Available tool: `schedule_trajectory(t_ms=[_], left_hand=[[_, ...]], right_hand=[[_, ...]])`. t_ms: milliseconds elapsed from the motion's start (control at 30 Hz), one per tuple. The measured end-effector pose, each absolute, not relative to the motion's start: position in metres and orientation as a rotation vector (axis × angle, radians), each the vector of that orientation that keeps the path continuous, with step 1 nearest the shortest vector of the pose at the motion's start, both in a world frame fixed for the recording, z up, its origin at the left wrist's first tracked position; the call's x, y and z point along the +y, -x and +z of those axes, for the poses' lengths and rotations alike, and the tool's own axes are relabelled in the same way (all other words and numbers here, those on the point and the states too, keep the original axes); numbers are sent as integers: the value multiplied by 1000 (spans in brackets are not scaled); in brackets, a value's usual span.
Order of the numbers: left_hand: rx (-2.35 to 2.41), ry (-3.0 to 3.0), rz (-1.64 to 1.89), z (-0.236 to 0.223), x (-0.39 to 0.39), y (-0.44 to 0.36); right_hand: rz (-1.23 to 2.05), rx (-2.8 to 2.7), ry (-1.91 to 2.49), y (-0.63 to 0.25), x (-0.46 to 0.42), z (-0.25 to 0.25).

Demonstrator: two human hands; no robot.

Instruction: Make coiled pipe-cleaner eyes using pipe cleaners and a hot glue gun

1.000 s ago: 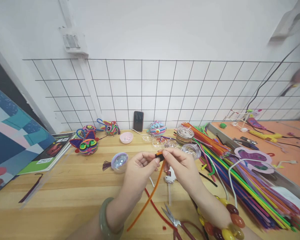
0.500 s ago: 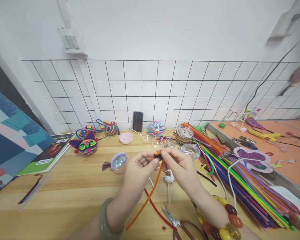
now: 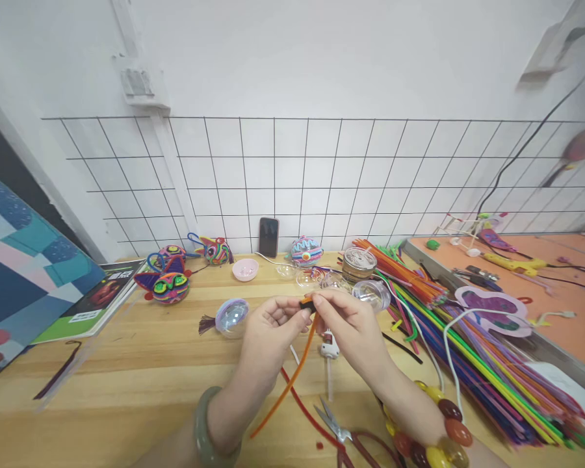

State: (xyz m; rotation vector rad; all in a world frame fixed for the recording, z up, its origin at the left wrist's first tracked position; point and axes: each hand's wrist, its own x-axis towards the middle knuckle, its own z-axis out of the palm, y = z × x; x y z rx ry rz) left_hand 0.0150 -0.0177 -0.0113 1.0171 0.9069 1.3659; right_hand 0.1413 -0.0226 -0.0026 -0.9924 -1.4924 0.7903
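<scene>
A long, bendy orange fuzzy stick (image 3: pixel 292 385) is up above the pale wooden counter (image 3: pixel 175 383), its top end by a small black piece (image 3: pixel 307 307) and its tail hanging down. The left hand (image 3: pixel 272 331) pinches the black piece with its thumb and fingers. The right hand (image 3: pixel 353 328) is pinched tight too, holding the orange stick near its top. Below them lie a thin red fuzzy stick (image 3: pixel 305 406) and metal scissors (image 3: pixel 341 434) with dark red handles. A white glue gun (image 3: pixel 329 350) lies beside the right hand. To the left of the hands sits a shiny, see-through round shell (image 3: pixel 233 318) with a dark purple tassel. Farther back are a small pink bowl (image 3: pixel 245 269) and a black phone (image 3: pixel 269 237), standing up by the white wall (image 3: pixel 312 58). Off to the right is a big heap of fuzzy sticks (image 3: pixel 487 370) in many colours.
</scene>
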Motion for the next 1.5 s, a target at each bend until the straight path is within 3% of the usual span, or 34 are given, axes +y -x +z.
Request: schedule_trajectory(t_ms=[1500], left_hand=[[870,-980,1385,-13,-17,-15]], right_hand=[[843,-1516,989,-142,-20,-4]])
